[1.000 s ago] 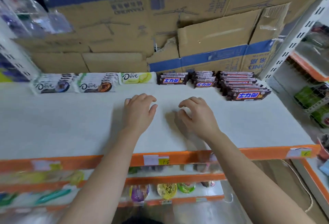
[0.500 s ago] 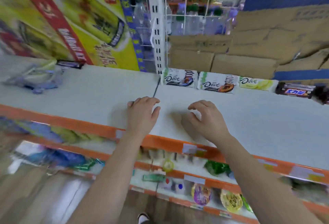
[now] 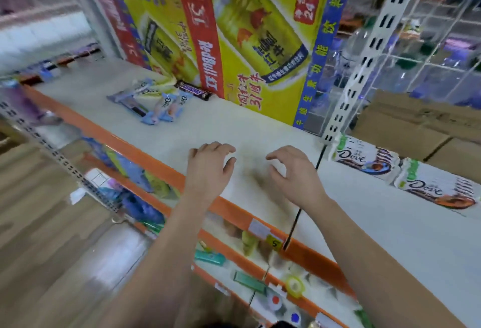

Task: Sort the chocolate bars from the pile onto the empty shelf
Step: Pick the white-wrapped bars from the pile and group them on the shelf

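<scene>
A person's left hand [image 3: 208, 169] and right hand [image 3: 294, 171] hovered low over the white shelf [image 3: 234, 124], both holding nothing: the left fingers [image 3: 221, 146] loosely spread, the right ones loosely curled. The pile of chocolate bars [image 3: 153, 101] lay well apart to the left, beside a yellow drinks carton [image 3: 234, 41]. Sorted Dove bars [image 3: 364, 161] sat in a row at the back of the neighbouring shelf, to the right.
</scene>
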A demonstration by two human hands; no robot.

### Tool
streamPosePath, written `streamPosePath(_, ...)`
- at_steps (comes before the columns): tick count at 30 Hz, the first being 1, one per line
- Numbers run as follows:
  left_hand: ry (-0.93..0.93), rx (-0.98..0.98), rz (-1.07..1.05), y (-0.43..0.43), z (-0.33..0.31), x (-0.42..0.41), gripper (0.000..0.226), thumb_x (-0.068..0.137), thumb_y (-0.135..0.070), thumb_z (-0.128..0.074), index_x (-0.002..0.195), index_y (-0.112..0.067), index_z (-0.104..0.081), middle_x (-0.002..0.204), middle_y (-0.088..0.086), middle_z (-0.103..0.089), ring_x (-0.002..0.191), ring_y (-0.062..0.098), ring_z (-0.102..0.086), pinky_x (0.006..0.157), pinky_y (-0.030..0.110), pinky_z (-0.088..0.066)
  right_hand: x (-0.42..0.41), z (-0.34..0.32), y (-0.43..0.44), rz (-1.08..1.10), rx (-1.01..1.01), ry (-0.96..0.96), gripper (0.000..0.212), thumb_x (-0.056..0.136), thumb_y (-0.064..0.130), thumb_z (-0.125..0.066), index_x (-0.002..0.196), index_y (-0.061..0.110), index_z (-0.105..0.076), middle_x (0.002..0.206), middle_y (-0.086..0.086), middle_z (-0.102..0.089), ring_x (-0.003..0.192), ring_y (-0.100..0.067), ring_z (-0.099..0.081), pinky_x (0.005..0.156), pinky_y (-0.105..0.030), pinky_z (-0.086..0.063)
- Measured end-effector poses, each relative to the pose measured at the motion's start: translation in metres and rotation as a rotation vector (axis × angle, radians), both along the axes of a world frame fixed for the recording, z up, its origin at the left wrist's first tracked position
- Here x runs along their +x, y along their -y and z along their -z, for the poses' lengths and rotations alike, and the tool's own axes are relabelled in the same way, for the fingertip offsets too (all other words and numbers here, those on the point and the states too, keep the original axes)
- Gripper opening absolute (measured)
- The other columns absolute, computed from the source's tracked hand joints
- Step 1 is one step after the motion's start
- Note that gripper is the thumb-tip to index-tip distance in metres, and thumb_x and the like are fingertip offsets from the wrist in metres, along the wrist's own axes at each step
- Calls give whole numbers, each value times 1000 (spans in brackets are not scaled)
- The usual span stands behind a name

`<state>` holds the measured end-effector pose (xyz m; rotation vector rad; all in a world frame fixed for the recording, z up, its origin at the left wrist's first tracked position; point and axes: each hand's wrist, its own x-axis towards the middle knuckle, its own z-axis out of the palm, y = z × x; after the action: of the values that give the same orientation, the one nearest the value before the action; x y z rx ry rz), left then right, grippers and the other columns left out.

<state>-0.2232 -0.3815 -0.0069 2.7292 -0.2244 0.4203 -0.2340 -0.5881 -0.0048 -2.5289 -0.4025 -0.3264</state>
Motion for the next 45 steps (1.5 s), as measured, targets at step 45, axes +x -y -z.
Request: streamPosePath(45, -386, 13, 349, -156, 0, 211, 32, 69, -32, -70, 93, -15, -55, 92, 6, -48, 88, 29, -55, 70, 33, -39, 152, -1, -147, 548, 63, -460, 25, 86, 27, -64, 100, 6, -62, 98, -13, -64, 91, -29, -59, 65, -28, -35)
